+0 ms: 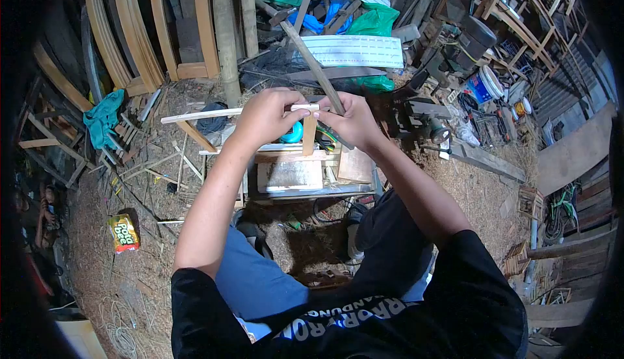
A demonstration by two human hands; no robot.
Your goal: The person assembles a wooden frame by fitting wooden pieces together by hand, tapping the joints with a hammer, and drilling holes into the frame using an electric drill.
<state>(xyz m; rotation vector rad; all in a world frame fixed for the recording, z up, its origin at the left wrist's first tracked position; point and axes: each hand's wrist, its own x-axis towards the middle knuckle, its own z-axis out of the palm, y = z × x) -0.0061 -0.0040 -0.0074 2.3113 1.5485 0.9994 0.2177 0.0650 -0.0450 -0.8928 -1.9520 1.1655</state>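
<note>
My left hand (268, 117) is closed round a pale wooden strip (201, 116) that reaches out to the left. At its end, the fingers and thumbs of both hands meet at the top of a short upright wooden piece (309, 137). My right hand (354, 120) pinches this joint. A long greyish wooden stick (315, 66) slants up and away from the right hand; whether the fingers grip it is hidden. Below the hands stands a low work table (292, 195) with wood blocks on top. A turquoise round thing (292, 133) shows behind the upright piece.
Curved wooden frames (133, 31) lean at the back left. A hammer head (282, 16) lies beyond the stick. A white-and-blue bucket (486, 85) stands among tools at right. A yellow snack packet (123, 232) lies on the shavings-covered floor, and stacked wooden frames (520, 18) fill the back right.
</note>
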